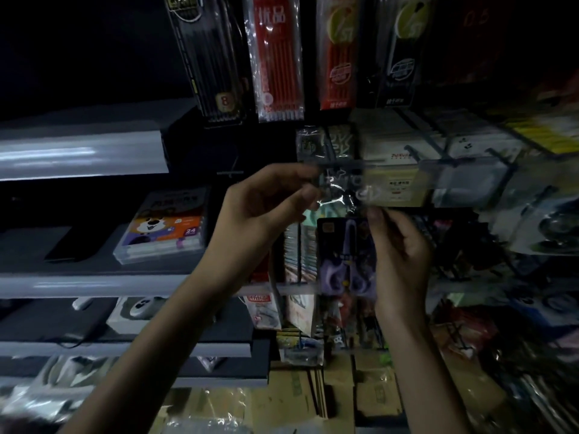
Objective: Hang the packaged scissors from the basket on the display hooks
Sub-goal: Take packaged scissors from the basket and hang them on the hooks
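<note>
Scissors pack point(346, 255): light, crinkly, slippery film; left hand point(260, 208) and right hand point(399, 245) pinch its top corners, near the header hole

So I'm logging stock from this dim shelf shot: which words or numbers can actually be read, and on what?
"8": tag on the black pencil pack.
"优品": top of the red pencil pack.
"24": orange marker box on the shelf.
"0.5": faint, on the dark pack at top right.
Too blurred to read: the print on the scissors pack, the white boxes, the round logos above.
</note>
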`<state>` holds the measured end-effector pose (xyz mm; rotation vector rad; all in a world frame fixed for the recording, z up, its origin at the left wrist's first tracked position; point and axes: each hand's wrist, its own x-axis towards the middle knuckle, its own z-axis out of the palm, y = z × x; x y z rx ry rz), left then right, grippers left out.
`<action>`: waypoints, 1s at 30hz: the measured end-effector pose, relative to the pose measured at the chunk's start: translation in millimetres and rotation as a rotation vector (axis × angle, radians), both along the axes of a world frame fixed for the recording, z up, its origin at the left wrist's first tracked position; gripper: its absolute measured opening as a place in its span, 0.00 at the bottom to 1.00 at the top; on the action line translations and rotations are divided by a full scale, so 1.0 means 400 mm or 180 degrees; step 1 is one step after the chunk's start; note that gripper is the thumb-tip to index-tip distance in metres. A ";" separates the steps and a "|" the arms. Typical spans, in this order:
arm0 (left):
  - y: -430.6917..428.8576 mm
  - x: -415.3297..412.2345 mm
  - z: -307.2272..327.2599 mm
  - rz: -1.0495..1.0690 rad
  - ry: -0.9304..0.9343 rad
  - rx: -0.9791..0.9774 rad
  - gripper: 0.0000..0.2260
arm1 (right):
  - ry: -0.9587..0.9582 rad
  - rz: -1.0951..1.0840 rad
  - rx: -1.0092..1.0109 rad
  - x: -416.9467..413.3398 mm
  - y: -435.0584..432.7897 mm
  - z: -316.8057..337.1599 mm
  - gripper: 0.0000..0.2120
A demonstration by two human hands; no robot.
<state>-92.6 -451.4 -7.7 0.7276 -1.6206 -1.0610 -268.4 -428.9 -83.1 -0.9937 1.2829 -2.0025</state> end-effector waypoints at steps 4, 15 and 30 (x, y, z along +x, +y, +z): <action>-0.003 0.000 0.021 0.0098 -0.0278 -0.0283 0.13 | 0.0029 0.0007 -0.0074 0.011 -0.015 0.022 0.08; 0.002 0.014 0.038 0.0179 -0.0513 -0.0624 0.14 | 0.0111 0.0078 -0.0270 0.030 -0.093 0.047 0.09; 0.001 0.008 0.020 0.0271 -0.0516 -0.0753 0.16 | 0.0149 -0.0352 -0.0440 0.045 -0.110 0.046 0.11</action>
